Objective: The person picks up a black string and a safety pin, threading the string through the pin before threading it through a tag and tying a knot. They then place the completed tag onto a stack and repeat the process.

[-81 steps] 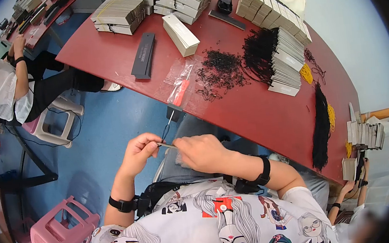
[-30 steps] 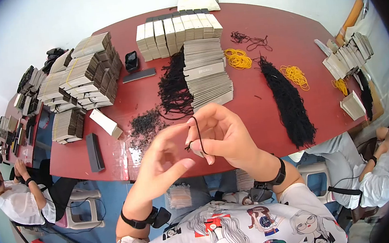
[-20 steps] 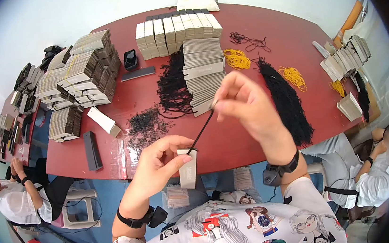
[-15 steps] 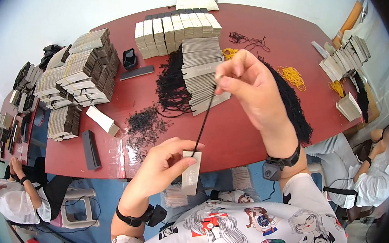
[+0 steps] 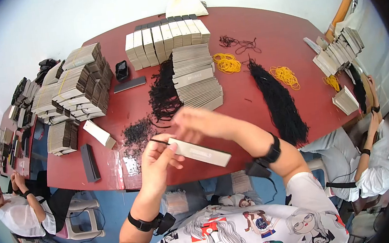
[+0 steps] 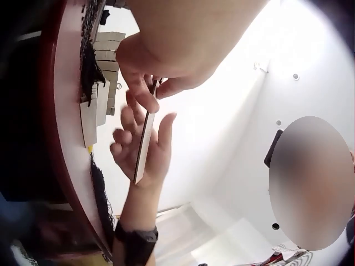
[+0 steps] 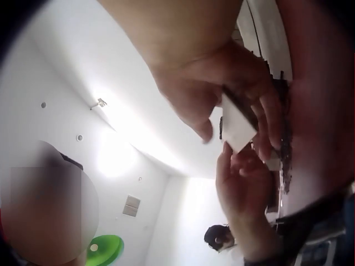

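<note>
In the head view the left hand (image 5: 157,165) pinches one end of a pale printed tag (image 5: 202,153), a black cord at that end. The tag points toward the right over the table's front edge. The right hand (image 5: 204,122) is just behind it, blurred, fingers extended. The left wrist view has the tag (image 6: 145,144) between the left hand's (image 6: 161,61) thumb and finger, the right hand (image 6: 141,147) behind it with spread fingers. In the right wrist view the tag (image 7: 237,127) lies close to the right hand's (image 7: 222,88) palm, the left hand (image 7: 244,191) at its far end.
On the red table (image 5: 233,131) are stacked tags (image 5: 79,86), a fanned row of tags (image 5: 195,78), black cords (image 5: 278,103), yellow bands (image 5: 228,63), a pile of small black loops (image 5: 137,132) and a dark box (image 5: 90,162). People sit at both sides.
The right hand has let go of the black cord and moved down and left, near the left hand. The left hand has risen, and the tag has swung from hanging down to pointing right.
</note>
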{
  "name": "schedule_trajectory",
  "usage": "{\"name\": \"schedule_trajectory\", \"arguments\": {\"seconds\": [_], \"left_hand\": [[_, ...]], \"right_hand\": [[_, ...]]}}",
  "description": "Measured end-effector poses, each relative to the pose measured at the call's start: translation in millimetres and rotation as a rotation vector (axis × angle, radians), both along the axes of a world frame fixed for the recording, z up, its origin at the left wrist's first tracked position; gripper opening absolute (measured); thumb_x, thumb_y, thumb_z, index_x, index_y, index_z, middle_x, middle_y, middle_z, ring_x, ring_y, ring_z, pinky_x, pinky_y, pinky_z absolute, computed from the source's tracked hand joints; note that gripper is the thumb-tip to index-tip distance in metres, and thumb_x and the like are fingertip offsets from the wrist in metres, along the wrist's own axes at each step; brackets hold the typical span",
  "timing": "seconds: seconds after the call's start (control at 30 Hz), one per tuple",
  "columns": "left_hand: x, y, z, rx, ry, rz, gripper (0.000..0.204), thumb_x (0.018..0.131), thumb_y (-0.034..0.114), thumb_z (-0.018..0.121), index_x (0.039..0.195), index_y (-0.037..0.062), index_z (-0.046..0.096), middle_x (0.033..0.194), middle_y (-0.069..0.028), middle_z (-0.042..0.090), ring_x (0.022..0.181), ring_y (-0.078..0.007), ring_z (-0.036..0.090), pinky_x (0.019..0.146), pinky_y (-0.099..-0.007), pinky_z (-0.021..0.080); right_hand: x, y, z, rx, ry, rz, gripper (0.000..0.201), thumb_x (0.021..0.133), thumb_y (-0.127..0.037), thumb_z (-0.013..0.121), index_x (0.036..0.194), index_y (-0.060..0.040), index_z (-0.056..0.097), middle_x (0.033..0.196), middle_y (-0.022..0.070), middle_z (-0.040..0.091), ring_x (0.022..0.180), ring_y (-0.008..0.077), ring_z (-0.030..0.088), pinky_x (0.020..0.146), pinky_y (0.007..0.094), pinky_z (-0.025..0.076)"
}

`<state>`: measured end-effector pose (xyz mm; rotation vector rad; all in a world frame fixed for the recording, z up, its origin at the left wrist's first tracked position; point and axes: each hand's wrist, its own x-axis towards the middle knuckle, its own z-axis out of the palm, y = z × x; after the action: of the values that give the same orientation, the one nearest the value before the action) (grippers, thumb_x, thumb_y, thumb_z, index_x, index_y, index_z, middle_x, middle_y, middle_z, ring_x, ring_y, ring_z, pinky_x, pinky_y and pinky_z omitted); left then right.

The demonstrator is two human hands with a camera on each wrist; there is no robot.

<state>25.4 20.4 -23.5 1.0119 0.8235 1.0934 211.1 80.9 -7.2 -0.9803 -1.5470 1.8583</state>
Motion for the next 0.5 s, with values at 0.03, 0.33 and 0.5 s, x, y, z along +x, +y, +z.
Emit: {"name": "schedule_trajectory", "arguments": {"seconds": [0.03, 0.33, 0.5], "left_hand": [[0.2, 3.1, -0.4, 0.025, 0.006, 0.066, 0.02, 0.085, 0.006, 0.056, 0.105, 0.0019, 0.054, 0.08, -0.007, 0.059, 0.064, -0.0117, 0.06, 0.05, -0.0212, 0.049], [-2.8, 71.4, -5.4, -0.197, -0.509, 0.241, 0.02, 0.094, 0.022, 0.047, 0.102, 0.0043, 0.054, 0.098, -0.0075, 0.061, 0.078, -0.0103, 0.061, 0.064, -0.0203, 0.052], [4.3, 121.8, -11.8, -0.11, -0.575, 0.182, 0.029, 0.094, 0.009, 0.044, 0.117, -0.0084, 0.042, 0.112, -0.0179, 0.051, 0.104, -0.0236, 0.054, 0.097, -0.0316, 0.045]], "right_hand": [[3.0, -12.8, 4.4, 0.074, -0.01, 0.223, 0.041, 0.094, -0.04, 0.045, 0.113, -0.0036, 0.044, 0.094, 0.0103, 0.061, 0.079, 0.0166, 0.063, 0.067, 0.029, 0.051], [54.2, 11.1, 26.8, 0.457, -0.609, -0.004, 0.021, 0.093, -0.024, 0.046, 0.093, -0.0033, 0.042, 0.068, 0.0113, 0.058, 0.056, 0.0229, 0.057, 0.054, 0.036, 0.046], [73.4, 96.2, 7.6, 1.293, -0.819, -0.246, 0.013, 0.074, -0.019, 0.065, 0.078, -0.008, 0.058, 0.083, 0.0077, 0.055, 0.087, 0.0273, 0.054, 0.074, 0.0386, 0.045]]}}
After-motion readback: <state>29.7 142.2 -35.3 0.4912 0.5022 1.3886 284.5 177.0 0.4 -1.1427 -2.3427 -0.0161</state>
